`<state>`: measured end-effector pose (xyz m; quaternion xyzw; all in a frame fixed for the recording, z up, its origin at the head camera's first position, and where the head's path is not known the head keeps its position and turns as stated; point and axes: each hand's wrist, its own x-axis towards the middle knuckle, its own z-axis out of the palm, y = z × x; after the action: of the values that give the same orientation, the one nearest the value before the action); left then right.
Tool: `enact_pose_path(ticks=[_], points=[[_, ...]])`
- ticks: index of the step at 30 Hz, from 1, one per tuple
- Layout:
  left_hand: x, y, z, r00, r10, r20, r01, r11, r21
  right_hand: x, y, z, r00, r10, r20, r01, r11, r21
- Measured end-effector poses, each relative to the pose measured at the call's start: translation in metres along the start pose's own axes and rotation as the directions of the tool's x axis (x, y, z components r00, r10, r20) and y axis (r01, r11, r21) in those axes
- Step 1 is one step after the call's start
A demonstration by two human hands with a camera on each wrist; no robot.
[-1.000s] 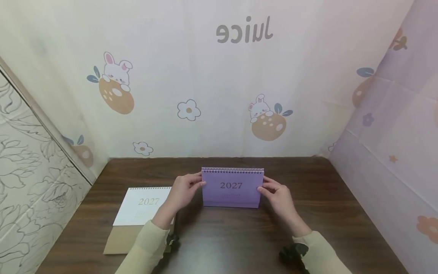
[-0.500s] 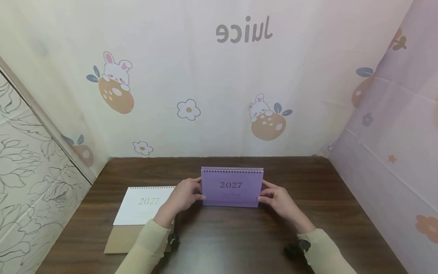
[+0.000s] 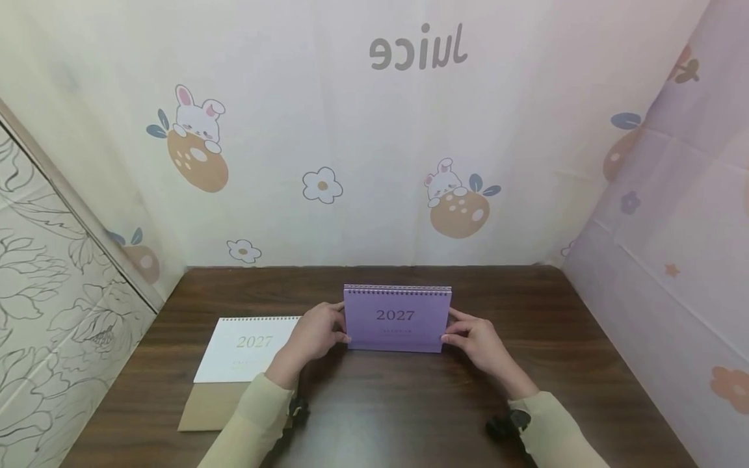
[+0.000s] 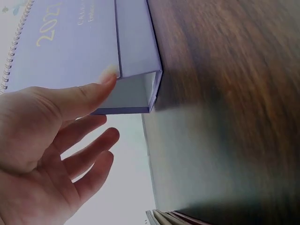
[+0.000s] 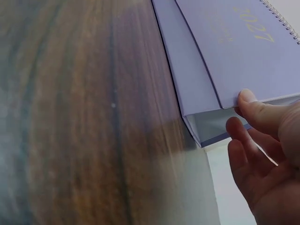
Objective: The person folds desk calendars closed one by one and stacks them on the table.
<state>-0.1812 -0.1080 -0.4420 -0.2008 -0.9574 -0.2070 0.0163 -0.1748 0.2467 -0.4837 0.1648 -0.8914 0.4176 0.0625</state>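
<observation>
A purple desk calendar (image 3: 398, 325) marked 2027 stands upright on the table, its spiral binding along the top. My left hand (image 3: 318, 331) holds its left side low down, thumb on the front cover's edge and other fingers toward the back panel. On the opposite side, my right hand (image 3: 476, 341) grips the right edge the same way, thumb in front. Both wrist views show the calendar's hollow, tent-shaped end and its folded base. Left of it lies a white 2027 calendar (image 3: 234, 348) with a brown base (image 3: 210, 406), partly hidden by my left forearm.
The dark wood table (image 3: 398, 416) ends at the back against a pale curtain (image 3: 374, 130) printed with rabbits and fruit. Patterned cloth hangs on both sides. A black wrist device (image 3: 509, 424) is under my right sleeve.
Both hands have slid down the purple calendar's side edges, the thumbs moving from mid-height to near the bottom, and have since stayed there. The calendar keeps its place.
</observation>
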Motion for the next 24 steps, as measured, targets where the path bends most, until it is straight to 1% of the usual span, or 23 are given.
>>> enact_pose_path(ticks=[4,8,10,12,18,24], points=[[-0.001,0.0,0.0,1.0,-0.004,-0.013,0.004,1.0,0.003,-0.001,0.0,0.002,0.999,-0.025,-0.038,0.024,0.999,-0.021],[-0.001,0.001,-0.002,1.0,0.006,-0.026,-0.006,1.0,-0.003,-0.001,0.0,0.004,0.996,-0.045,-0.076,0.041,0.998,-0.048],[-0.001,0.001,-0.002,1.0,0.003,-0.023,-0.003,1.0,-0.001,0.0,0.0,0.004,0.996,-0.047,-0.079,0.044,0.998,-0.043],[0.0,0.001,-0.002,1.0,-0.002,-0.017,0.002,1.0,0.003,0.0,0.001,0.003,0.997,-0.044,-0.069,0.041,0.998,-0.038],[-0.001,0.0,-0.003,1.0,-0.006,-0.014,0.006,1.0,-0.002,0.0,0.002,0.0,1.0,-0.005,-0.008,0.006,0.999,0.037],[-0.005,0.003,-0.008,0.999,0.009,-0.038,-0.01,0.999,-0.036,-0.003,-0.002,-0.006,0.999,0.034,-0.014,-0.033,0.996,0.082]])
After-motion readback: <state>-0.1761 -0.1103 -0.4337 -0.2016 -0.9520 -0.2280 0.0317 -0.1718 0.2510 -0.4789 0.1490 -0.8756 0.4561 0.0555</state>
